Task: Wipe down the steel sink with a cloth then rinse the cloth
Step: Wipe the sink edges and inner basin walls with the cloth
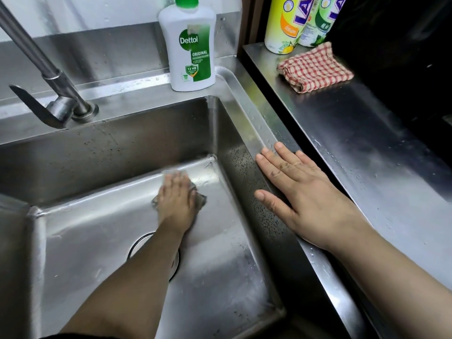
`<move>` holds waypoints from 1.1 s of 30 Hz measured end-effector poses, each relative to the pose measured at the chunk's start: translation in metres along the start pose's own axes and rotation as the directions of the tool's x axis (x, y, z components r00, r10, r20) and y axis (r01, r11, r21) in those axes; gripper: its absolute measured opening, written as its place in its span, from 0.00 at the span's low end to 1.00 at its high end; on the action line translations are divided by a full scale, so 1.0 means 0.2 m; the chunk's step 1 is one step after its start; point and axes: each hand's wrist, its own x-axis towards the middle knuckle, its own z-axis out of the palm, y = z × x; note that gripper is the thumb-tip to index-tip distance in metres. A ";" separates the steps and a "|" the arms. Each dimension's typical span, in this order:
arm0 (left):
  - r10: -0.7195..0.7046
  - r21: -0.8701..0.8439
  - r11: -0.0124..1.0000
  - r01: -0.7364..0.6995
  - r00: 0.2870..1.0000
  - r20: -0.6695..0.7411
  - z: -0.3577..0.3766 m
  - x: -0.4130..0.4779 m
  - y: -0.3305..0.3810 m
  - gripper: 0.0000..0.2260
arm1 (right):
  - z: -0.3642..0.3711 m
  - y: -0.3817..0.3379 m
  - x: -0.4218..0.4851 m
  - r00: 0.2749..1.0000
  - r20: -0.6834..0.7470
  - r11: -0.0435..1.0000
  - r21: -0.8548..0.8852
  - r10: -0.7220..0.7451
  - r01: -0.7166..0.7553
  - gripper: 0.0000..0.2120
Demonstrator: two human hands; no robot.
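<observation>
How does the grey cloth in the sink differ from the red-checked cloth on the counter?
The grey cloth is plain, the red-checked cloth patterned. The grey cloth lies crumpled under the left hand in the steel sink; the red-checked cloth sits folded on the counter. Both rest on steel.

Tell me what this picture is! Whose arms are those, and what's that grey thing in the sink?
No machine here: these are a person's arms, filmed by a camera worn on their head, looking down. The left hand presses a grey cloth onto the floor of the steel sink. The right hand rests flat on the sink's edge, holding nothing. Behind are a tap and a soap bottle; the counter on the right has a red checked cloth and two bottles.
</observation>
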 end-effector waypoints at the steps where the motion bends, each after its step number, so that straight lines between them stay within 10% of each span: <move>1: 0.124 0.009 0.992 -0.124 0.991 0.048 0.01 -0.01 0.04 0.27 | 0.00 0.00 0.00 1.000 0.002 1.000 0.005 0.001 -0.001 0.36; 5: 0.568 0.080 0.801 -0.593 0.796 0.210 0.10 -0.22 0.16 0.26 | -0.01 0.00 0.00 1.000 0.007 1.000 0.019 -0.002 0.002 0.38; 11: 0.906 0.021 0.281 -0.960 0.272 0.325 0.08 -0.78 0.11 0.21 | 0.00 0.01 0.00 1.000 0.009 0.999 0.032 -0.003 0.002 0.36; 15: 0.813 0.047 0.518 -0.854 0.508 0.286 0.03 -0.64 -0.14 0.25 | -0.01 0.01 0.00 1.000 0.011 0.999 0.032 -0.004 0.004 0.37; 18: 0.514 0.095 0.840 -0.534 0.840 0.175 -0.01 -0.35 -0.24 0.27 | -0.01 0.01 0.00 1.000 0.005 1.000 0.029 -0.006 0.006 0.38; 21: 0.205 0.080 0.974 -0.210 0.976 0.070 -0.03 -0.11 -0.19 0.33 | -0.01 0.00 -0.01 1.000 0.008 0.999 0.036 0.000 0.000 0.38; 25: 0.077 0.048 0.996 -0.080 0.996 0.053 0.00 0.06 0.01 0.35 | -0.02 -0.01 -0.01 1.000 0.026 0.998 0.055 0.014 -0.016 0.38; 33: 0.671 0.059 0.717 -0.695 0.710 0.214 0.09 -0.36 0.30 0.29 | -0.02 0.00 -0.01 1.000 0.011 0.997 0.071 -0.003 0.002 0.39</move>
